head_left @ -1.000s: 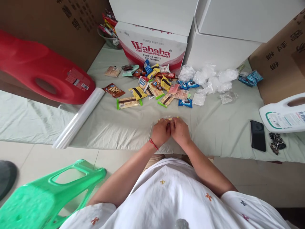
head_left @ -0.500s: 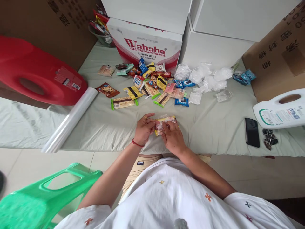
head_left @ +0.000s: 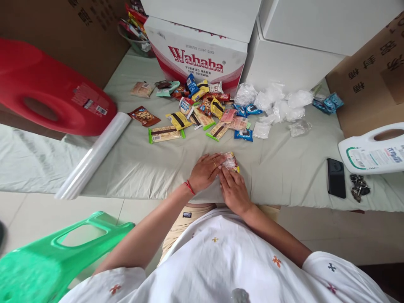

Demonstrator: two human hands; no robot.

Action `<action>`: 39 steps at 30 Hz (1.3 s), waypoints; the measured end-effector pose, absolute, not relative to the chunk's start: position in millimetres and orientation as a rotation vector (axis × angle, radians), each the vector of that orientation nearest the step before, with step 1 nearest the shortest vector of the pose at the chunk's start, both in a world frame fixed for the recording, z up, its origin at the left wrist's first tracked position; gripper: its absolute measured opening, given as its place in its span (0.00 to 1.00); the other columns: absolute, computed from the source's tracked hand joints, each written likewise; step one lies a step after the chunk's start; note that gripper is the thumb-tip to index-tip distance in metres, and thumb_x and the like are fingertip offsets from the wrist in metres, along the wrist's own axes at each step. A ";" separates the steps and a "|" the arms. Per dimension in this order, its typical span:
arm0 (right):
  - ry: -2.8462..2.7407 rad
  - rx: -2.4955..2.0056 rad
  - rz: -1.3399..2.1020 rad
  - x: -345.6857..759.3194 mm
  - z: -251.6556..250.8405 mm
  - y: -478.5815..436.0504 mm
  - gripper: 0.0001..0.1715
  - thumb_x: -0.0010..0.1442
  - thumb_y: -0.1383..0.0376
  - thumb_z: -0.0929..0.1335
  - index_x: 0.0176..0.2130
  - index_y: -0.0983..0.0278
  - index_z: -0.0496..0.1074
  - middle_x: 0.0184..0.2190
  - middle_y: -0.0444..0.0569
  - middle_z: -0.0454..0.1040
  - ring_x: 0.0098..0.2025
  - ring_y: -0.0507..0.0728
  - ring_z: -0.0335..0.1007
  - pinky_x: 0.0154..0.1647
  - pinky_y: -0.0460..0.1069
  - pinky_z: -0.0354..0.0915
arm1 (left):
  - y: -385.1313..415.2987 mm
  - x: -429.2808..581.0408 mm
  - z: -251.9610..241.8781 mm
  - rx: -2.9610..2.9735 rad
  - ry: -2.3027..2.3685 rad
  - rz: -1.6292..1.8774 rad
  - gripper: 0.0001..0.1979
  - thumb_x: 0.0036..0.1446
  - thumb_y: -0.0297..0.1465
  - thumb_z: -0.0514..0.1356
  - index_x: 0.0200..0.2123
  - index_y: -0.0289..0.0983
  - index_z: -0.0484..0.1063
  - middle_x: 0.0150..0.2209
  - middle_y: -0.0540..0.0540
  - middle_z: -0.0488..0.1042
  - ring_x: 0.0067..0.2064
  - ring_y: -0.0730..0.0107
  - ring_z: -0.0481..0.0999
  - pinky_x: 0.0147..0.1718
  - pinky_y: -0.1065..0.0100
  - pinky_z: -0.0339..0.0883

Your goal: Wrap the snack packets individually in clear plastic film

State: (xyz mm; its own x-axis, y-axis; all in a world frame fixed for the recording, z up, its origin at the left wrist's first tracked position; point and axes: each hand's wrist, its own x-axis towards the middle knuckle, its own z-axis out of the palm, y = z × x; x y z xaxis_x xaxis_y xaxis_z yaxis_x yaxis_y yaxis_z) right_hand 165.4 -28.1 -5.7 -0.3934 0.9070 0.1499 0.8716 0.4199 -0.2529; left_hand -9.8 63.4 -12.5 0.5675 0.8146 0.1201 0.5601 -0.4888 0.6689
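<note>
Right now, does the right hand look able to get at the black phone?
Probably yes. Only the pale green cloth shows between the right hand and the black phone, though the hand would have to leave the yellow-edged packet and stretch sideways.

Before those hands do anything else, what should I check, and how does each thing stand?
1. Left hand on the packet: ok, fingers across it.
2. Right hand on the packet: ok, fingers at its near side.
3. Packet's wrap closed all round: cannot tell, the hands cover part.
4. Film roll clear of both hands: ok, off to the left.
5. Keys well back from the front edge: not ok, quite near it.
</note>
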 end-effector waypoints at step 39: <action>-2.813 -1.051 0.200 176.4 25.3 74.3 0.29 0.70 0.67 0.63 0.68 0.68 0.65 0.62 0.63 0.70 0.62 0.69 0.62 0.65 0.65 0.60 | 68.4 -15.5 -2.4 1.439 1.065 0.978 0.28 0.57 0.31 0.59 0.62 0.42 0.68 0.61 0.40 0.72 0.65 0.55 0.70 0.63 0.49 0.66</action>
State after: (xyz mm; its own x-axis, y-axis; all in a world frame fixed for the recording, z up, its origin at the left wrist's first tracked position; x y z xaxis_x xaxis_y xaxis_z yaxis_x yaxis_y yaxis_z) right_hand 176.4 74.3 25.3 -0.7485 0.6587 0.0768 0.6413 0.7484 -0.1694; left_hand -15.5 68.4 -2.4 0.2708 0.9623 0.0253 0.1069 -0.0561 0.9927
